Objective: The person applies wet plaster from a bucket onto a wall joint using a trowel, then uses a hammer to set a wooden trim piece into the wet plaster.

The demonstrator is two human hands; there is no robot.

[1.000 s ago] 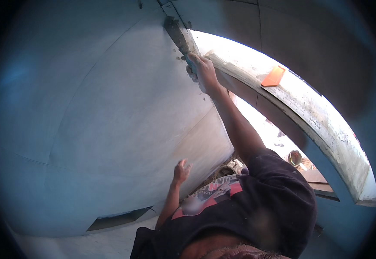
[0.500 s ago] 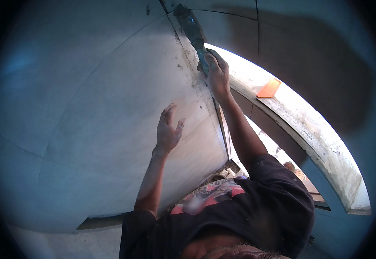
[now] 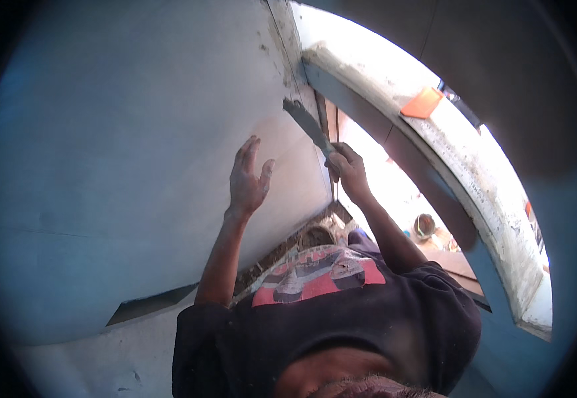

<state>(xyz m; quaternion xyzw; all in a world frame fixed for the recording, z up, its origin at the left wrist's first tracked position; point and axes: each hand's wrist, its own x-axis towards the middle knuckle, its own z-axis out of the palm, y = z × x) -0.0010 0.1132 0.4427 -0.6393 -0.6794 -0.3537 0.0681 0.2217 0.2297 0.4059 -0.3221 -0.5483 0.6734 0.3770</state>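
Note:
My right hand (image 3: 347,170) grips the handle of a dark putty knife (image 3: 304,120), whose blade is coated with grey paste and points up toward the pale panel wall (image 3: 129,172). The blade's tip sits just below a seam (image 3: 282,46) with grey smears along the panel's right edge. My left hand (image 3: 250,176) is raised in front of the panel, left of the knife, fingers extended and thumb apart, holding nothing. Whether it touches the panel I cannot tell.
A curved opening with a stained white ledge (image 3: 475,180) spans the right side, an orange plastic piece (image 3: 420,104) on it. A pail (image 3: 424,227) and boards (image 3: 449,265) show through the opening, and another bucket (image 3: 318,237) lies beyond my torso. A dark slot (image 3: 149,306) cuts the lower left.
The knife in my right hand has come down from the top of the seam. My left hand has risen from beside my torso to in front of the panel. The view has shifted.

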